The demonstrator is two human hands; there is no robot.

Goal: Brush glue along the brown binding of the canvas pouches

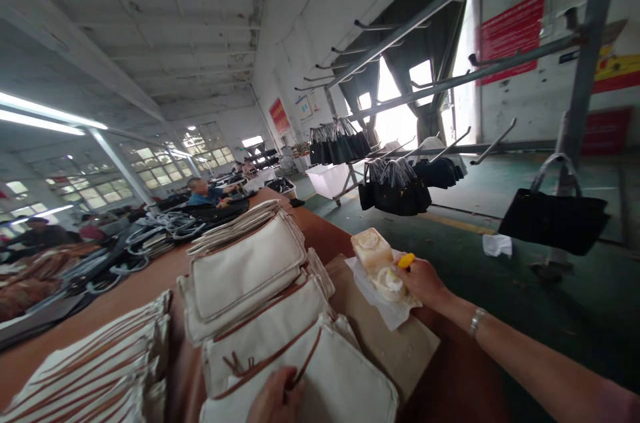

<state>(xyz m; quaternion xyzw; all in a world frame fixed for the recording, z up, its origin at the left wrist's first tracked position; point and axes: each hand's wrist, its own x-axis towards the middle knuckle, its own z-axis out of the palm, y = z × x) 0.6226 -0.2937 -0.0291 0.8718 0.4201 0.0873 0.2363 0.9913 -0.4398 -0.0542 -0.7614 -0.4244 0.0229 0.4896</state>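
Observation:
My right hand [417,280] is closed round a small tool with a yellow handle [406,261], its end over a small round dish [390,284]. The dish stands on white paper [395,318] beside a translucent container [371,248]. My left hand [277,396] is at the bottom centre, its fingers pinching a thin brown strap [309,358] on the nearest cream bag piece [345,376]. More cream pieces [250,263] are stacked behind it on the brown table [320,226].
Another pile of cream pieces with brown edging [110,370] lies at the left. Grey tubing [170,223] and dark pieces lie farther back, near a person in blue [203,195]. Black bags [553,218] hang on a metal rack at the right.

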